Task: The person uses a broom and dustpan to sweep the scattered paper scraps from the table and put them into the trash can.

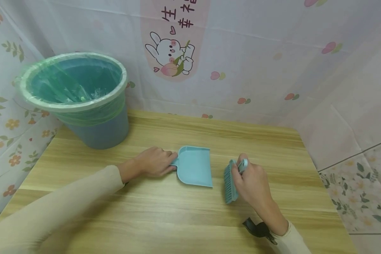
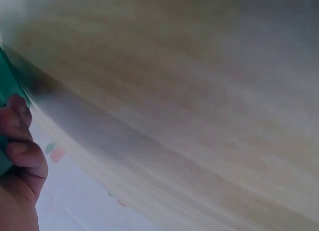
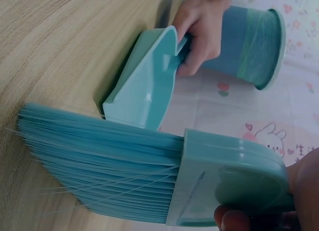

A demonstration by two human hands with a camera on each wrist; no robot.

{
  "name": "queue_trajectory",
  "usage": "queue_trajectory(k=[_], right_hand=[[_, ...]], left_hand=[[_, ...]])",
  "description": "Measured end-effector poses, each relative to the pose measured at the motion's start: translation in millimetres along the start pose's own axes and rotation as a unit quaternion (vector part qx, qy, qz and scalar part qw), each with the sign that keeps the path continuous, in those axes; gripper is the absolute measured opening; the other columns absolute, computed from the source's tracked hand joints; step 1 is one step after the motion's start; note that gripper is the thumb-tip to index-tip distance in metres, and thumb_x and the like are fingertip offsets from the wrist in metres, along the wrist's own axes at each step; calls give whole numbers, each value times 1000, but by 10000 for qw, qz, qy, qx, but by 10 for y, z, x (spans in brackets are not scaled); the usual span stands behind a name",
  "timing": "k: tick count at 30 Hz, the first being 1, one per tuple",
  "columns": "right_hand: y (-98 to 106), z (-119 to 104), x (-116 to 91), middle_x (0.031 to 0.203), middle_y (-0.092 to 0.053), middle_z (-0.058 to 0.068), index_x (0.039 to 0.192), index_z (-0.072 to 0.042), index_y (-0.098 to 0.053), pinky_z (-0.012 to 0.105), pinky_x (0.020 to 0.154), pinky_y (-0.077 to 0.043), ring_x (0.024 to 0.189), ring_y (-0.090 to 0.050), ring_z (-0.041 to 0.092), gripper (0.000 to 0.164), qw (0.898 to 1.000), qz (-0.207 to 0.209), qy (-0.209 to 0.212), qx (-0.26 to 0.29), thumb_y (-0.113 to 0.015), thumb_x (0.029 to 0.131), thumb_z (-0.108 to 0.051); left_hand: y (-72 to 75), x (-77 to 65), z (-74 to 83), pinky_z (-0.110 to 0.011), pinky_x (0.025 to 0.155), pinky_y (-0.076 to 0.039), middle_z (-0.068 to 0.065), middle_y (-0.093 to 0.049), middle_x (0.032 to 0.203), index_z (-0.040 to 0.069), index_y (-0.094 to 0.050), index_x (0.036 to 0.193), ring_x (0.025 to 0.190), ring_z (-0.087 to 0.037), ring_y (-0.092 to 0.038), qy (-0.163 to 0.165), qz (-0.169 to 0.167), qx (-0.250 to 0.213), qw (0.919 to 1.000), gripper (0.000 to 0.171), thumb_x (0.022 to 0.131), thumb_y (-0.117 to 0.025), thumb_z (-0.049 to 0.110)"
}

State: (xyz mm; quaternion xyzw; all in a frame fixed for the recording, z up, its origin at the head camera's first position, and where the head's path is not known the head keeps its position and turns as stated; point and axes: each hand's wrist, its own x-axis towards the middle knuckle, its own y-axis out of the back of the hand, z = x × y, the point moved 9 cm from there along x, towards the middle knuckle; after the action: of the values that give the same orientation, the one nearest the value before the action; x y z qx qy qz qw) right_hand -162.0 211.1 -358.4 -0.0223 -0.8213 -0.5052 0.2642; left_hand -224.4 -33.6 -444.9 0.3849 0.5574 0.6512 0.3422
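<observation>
My left hand (image 1: 156, 162) grips the handle of a light blue dustpan (image 1: 195, 166), whose wide mouth faces right on the table. To the right of that mouth, my right hand (image 1: 253, 181) holds a blue hand brush (image 1: 230, 183) by its handle, bristles pointing down. A strip of wood separates the brush from the pan in the head view. Close up in the right wrist view, the long bristles (image 3: 99, 161) reach the tabletop, with the dustpan (image 3: 142, 81) behind them. The left wrist view catches only the curled fingers (image 2: 25, 154) at its edge.
A blue bucket (image 1: 98, 132) lined with a thin green bag stands at the table's back left. Printed cloth (image 1: 247, 63) hangs behind the wood-grain table (image 1: 165, 222), and a floral-patterned wall (image 1: 362, 190) lies to the right. A black strap (image 1: 257, 227) sits at the right wrist.
</observation>
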Motion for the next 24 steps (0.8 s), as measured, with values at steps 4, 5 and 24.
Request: queue_trajectory(k=[4,5,24], right_hand=[[3,-20,5,58,-27,-12,79,-14,-38,24,44,-24,48,-25,2,32,10000,-10,57,-29,-61,98,-2],[6,-29,6,58,-27,-13,79,-14,-39,24,44,-24,48,-25,2,31,10000,-4,92,-39,-62,97,-2],[-15,-677,229,73,-55,-10,100,-15,-57,20,49,-27,56,-32,2,10,9536,-571,2948,-200,-64,105,-10]], left_hand=[[26,-1,-5,-29,52,-45,2,-54,77,6,-56,103,60,-10,-49,57,-102,-6,9999,30,110,-66,34],[26,-2,-8,-29,53,-44,2,-54,78,6,-56,104,61,-10,-49,77,-129,-16,9999,31,110,-66,35],[211,-135,-103,-30,60,-48,-2,-62,94,4,-65,117,73,-13,-53,409,222,-96,9989,41,103,-76,41]])
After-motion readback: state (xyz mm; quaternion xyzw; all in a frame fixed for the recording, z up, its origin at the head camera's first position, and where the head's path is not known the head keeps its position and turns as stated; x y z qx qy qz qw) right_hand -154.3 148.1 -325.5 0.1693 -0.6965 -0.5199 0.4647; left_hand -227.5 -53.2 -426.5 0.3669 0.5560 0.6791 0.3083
